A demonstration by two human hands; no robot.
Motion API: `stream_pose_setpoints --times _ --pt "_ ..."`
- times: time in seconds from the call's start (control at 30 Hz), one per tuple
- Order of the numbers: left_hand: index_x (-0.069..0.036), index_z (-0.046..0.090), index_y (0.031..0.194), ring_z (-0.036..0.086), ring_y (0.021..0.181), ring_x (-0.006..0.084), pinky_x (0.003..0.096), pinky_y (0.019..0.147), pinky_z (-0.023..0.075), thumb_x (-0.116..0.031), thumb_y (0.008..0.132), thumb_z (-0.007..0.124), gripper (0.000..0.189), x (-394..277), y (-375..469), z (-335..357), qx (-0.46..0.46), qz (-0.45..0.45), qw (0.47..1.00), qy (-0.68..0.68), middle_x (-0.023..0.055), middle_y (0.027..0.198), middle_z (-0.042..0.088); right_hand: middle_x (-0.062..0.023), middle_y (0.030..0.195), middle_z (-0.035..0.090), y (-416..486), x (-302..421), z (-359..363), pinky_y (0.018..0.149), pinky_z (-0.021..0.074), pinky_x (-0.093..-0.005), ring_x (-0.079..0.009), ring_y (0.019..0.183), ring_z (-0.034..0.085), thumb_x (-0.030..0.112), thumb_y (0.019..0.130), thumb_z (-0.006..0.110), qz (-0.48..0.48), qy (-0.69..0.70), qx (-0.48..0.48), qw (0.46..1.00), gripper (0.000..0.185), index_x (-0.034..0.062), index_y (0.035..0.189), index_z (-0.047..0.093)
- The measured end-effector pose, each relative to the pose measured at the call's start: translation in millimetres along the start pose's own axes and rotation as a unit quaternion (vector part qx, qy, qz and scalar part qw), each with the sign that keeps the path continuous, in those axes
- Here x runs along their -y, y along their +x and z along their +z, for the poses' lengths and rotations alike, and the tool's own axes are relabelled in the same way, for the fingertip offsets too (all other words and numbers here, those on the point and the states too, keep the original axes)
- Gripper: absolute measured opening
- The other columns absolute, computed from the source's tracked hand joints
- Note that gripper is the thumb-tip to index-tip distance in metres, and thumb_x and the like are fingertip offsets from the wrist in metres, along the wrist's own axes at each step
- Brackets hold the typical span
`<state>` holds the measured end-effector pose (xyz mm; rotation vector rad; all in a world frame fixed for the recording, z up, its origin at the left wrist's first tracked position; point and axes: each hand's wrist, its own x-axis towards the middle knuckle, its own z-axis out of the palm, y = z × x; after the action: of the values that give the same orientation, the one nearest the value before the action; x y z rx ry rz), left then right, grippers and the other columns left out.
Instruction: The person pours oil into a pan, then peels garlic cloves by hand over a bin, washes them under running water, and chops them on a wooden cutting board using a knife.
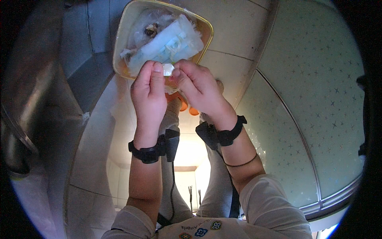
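Note:
A small shiny whitish piece [168, 69], perhaps plastic or foil, is pinched between my two hands over the near rim of a waste bin [118, 44]. My left hand [150, 85] grips its left side between thumb and fingertips. The right side is held by the thumb and bent forefinger of my right hand [198, 85]. Inside the bin lie a folded white and pale blue pad [167, 43], a clear plastic bag [135, 33] and a small dark and tan scrap [151, 30]. What the bent fingers cover is hidden.
The bin stands on a tiled floor [232, 35], beyond my feet in orange footwear [194, 111]. Pale green panels with star marks [322, 104] and metal trim rise on the right. A dark ledge [89, 80] runs on the left. Black cables hang from both wrist straps.

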<state>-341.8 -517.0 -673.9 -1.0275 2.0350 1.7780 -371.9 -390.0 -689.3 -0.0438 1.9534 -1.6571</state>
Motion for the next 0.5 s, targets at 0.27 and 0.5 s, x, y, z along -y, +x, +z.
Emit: stream_pose_setpoints --times 0.27,0.5 --pt "-0.003 0.055 0.092 0.058 0.066 0.0268 0.0337 0.061 0.0451 -0.020 0.097 0.048 0.020 -0.2 -0.8 -2.9 0.005 0.108 0.983 0.145 0.0141 0.075 0.059 -0.0172 0.072 0.054 0.3 3.5 -12.8 0.062 0.0460 -0.0352 -0.0294 0.065 0.057 0.013 0.088 0.049 -0.016 -0.068 0.071 0.995 0.015 -0.0014 0.085 0.053" --pt "-0.004 0.056 0.091 0.060 0.067 0.0329 0.0371 0.060 0.0464 -0.019 0.096 0.049 0.017 -5.3 -0.7 -2.0 0.000 0.167 0.964 0.205 0.0156 0.074 0.060 -0.0210 0.072 0.056 2.1 3.6 -13.0 0.061 0.0455 -0.0435 -0.0379 0.069 0.057 0.016 0.086 0.049 -0.024 -0.051 0.086 0.995 0.017 0.0002 0.083 0.052"
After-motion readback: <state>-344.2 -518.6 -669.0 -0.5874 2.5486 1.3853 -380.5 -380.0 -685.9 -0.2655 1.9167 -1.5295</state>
